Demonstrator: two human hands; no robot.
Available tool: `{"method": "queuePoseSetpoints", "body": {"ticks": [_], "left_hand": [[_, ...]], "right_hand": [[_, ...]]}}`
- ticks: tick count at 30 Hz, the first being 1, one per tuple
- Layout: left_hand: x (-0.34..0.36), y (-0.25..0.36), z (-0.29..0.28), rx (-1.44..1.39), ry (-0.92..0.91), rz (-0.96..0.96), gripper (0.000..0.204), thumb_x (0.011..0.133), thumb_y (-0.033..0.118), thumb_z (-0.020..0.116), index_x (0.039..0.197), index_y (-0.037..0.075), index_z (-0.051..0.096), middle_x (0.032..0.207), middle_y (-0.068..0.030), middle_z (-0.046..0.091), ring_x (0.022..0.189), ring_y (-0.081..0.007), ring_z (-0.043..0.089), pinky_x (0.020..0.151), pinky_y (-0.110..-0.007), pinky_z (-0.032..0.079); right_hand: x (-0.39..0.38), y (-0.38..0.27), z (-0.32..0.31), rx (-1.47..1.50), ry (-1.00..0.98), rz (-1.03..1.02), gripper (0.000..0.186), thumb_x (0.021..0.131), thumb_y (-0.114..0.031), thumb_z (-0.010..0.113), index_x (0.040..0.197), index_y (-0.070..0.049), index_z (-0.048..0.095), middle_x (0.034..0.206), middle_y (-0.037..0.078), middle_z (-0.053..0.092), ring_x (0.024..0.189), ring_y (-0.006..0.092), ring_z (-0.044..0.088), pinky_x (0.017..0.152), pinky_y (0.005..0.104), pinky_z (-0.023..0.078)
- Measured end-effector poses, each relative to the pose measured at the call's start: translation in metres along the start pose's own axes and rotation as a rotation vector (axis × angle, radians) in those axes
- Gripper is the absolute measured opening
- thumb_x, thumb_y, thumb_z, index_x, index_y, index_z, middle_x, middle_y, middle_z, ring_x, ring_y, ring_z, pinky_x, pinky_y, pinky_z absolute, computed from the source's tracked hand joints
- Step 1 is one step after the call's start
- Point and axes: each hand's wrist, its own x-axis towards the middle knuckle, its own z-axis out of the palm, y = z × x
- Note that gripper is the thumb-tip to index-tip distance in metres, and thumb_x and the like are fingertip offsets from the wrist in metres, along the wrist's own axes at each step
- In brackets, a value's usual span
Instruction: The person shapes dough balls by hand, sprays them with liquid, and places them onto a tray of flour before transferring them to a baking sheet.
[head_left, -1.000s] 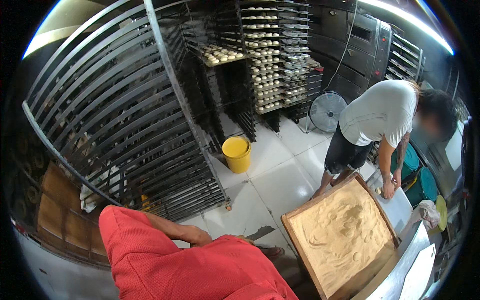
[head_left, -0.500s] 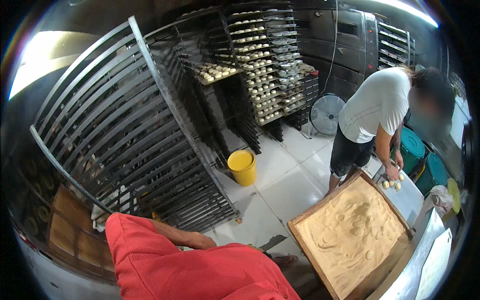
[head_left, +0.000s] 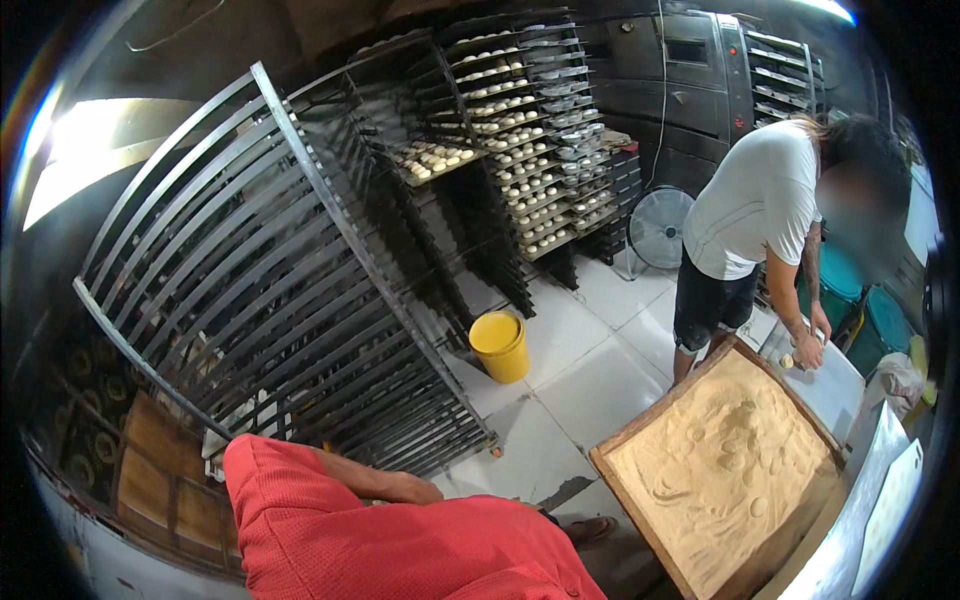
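My left arm comes out of the red sleeve and hangs close along my shirt. Its far end slips behind the cloth, so the fingers of my left hand are hidden. My right hand does not show anywhere. Closest to my left arm stands a tall metal tray rack with bare rungs. To my right lies a wooden-framed tray filled with tan crumbs or flour, its surface marked by round dents.
A co-worker in a white shirt bends over a pale table, hands by small dough balls. A yellow bucket stands on the tiles. Behind are racks of dough trays, a fan and a dark oven.
My view has shifted slightly, so the scene sits a little differently. The co-worker's hands have come together over the table, where fewer dough balls show. My left arm stays by my shirt.
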Motion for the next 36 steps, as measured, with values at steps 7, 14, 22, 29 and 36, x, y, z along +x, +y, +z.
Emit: {"method": "queuePoseSetpoints", "body": {"ticks": [7, 14, 22, 29, 36], "left_hand": [[0.026, -0.042, 0.027, -0.049, 0.023, 0.010, 0.055, 0.098, 0.042, 0.050, 0.134, 0.003, 0.061, 0.134, -0.0197, 0.063, 0.122, -0.0376, 0.060, 0.096, -0.047, 0.050], [0.119, -0.115, 0.056, -0.048, 0.164, 0.681, 0.052, 0.087, 0.037, 0.066, 0.129, 0.007, 0.063, 0.129, -0.0178, 0.066, 0.109, -0.0382, 0.065, 0.085, -0.050, 0.052], [0.166, -0.063, -0.026, 0.399, -0.004, 0.226, 0.037, 0.079, 0.028, 0.076, 0.112, 0.011, 0.073, 0.115, -0.0210, 0.069, 0.101, -0.0377, 0.067, 0.085, -0.044, 0.054], [0.165, 0.076, -0.101, 0.158, 0.318, 0.365, 0.030, 0.080, 0.023, 0.077, 0.107, 0.009, 0.074, 0.113, -0.0210, 0.070, 0.098, -0.0374, 0.068, 0.086, -0.043, 0.054], [0.160, 0.301, -0.207, -0.207, 0.079, 1.123, 0.028, 0.083, 0.021, 0.080, 0.104, 0.003, 0.075, 0.115, -0.0135, 0.071, 0.114, -0.0308, 0.065, 0.101, -0.042, 0.047]], "right_hand": [[-0.018, -0.017, -0.012, -0.016, -0.105, 0.013, 0.108, 0.086, -0.083, 0.042, 0.149, 0.005, 0.040, 0.157, 0.034, 0.030, 0.143, 0.0572, 0.028, 0.111, 0.0760, 0.021], [-0.022, -0.021, -0.007, -0.068, -0.072, -0.030, 0.099, 0.089, -0.073, 0.047, 0.150, 0.004, 0.037, 0.157, 0.030, 0.032, 0.142, 0.0525, 0.030, 0.114, 0.0686, 0.019], [0.090, -0.090, -0.093, 0.364, -0.265, 0.146, 0.092, 0.084, -0.044, 0.071, 0.154, 0.001, 0.032, 0.157, 0.024, 0.037, 0.147, 0.0393, 0.030, 0.121, 0.0496, 0.021], [0.127, -0.072, -0.100, 0.347, -0.564, 0.382, 0.096, 0.084, -0.044, 0.071, 0.157, -0.003, 0.024, 0.164, 0.020, 0.021, 0.153, 0.0412, 0.013, 0.121, 0.0610, 0.013], [0.137, -0.067, -0.091, 0.357, -0.547, 0.346, 0.098, 0.085, -0.048, 0.070, 0.156, 0.001, 0.024, 0.164, 0.021, 0.021, 0.153, 0.0423, 0.013, 0.122, 0.0616, 0.010]]}}
